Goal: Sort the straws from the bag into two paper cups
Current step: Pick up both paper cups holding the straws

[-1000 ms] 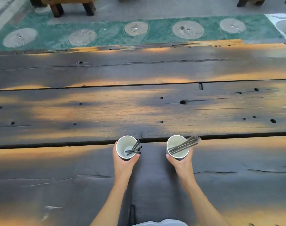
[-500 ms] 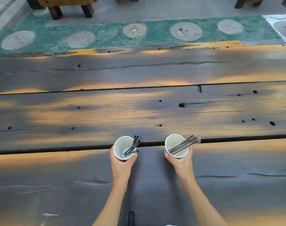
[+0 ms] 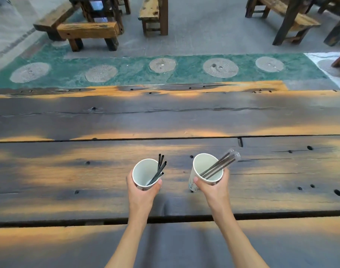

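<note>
My left hand (image 3: 141, 192) grips a white paper cup (image 3: 143, 174) from below; several bare black straws (image 3: 159, 169) lean out of it to the upper right. My right hand (image 3: 211, 187) grips a second white paper cup (image 3: 205, 167), tilted to the left, with printing on its side. Several black straws in clear plastic wrappers (image 3: 222, 164) stick out of it toward the upper right. Both cups are over the dark wooden table (image 3: 68, 171). No bag is in view.
The plank table has knot holes and long gaps between boards (image 3: 175, 219). Beyond its far edge lie a green floor strip with round stone discs (image 3: 220, 67) and wooden benches (image 3: 87, 31) on grey concrete.
Both hands have carried the cups forward across the plank gap, away from me. The view has tilted up, bringing the benches into sight. The right cup now tilts left.
</note>
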`<action>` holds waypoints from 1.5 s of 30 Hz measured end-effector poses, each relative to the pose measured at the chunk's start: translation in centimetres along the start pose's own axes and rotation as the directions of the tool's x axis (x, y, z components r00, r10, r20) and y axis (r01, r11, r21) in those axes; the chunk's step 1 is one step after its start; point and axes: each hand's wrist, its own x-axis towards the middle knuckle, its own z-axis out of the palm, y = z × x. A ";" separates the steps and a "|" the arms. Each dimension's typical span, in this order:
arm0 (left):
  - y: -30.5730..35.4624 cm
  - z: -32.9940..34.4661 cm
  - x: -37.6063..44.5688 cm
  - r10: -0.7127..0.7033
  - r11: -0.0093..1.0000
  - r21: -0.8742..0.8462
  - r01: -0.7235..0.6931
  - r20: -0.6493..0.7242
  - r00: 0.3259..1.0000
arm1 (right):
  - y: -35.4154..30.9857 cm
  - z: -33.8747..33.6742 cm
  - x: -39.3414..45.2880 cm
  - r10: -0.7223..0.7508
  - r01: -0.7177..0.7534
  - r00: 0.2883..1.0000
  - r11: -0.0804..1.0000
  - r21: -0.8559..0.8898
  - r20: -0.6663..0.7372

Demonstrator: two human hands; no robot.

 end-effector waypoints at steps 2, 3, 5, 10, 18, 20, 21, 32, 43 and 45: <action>0.9 1.1 2.2 0.024 1.000 -0.020 -0.023 0.017 1.000 | -1.0 0.8 2.4 -0.033 0.033 0.999 0.999 0.015 -0.008; 1.3 1.7 3.4 0.036 0.999 -0.032 -0.035 0.022 0.999 | -1.4 1.2 3.7 -0.048 0.048 0.999 0.999 0.016 -0.007; 1.9 2.9 5.8 0.057 0.997 -0.054 -0.055 0.031 0.998 | -2.0 2.0 6.2 -0.075 0.075 0.997 0.997 0.009 0.004; 2.6 5.3 11.8 0.059 0.994 -0.096 -0.051 0.076 0.995 | -3.3 4.1 12.9 -0.107 0.106 0.994 0.994 0.022 0.025; 2.8 8.9 21.2 0.077 0.993 -0.092 -0.071 0.070 0.995 | -2.5 7.0 22.3 -0.109 0.110 0.992 0.994 -0.014 0.060; 2.4 9.9 23.4 0.092 0.992 -0.090 -0.085 0.073 0.993 | -1.9 7.5 24.5 -0.115 0.116 0.992 0.993 -0.024 0.056; 2.1 10.3 24.4 0.096 0.992 -0.092 -0.089 0.072 0.993 | -1.6 7.7 25.5 -0.114 0.116 0.992 0.993 -0.028 0.058; -2.6 12.3 30.2 0.060 0.998 -0.028 -0.057 0.111 0.992 | 3.7 9.9 30.5 -0.071 0.077 0.995 0.992 -0.096 0.068; -3.9 11.8 30.1 0.042 0.999 -0.023 -0.039 0.152 0.987 | 5.5 10.3 29.8 -0.051 0.062 0.995 0.990 -0.128 0.091; -3.8 11.9 30.0 0.045 0.999 -0.026 -0.042 0.154 0.987 | 5.6 10.3 29.8 -0.046 0.056 0.995 0.991 -0.124 0.089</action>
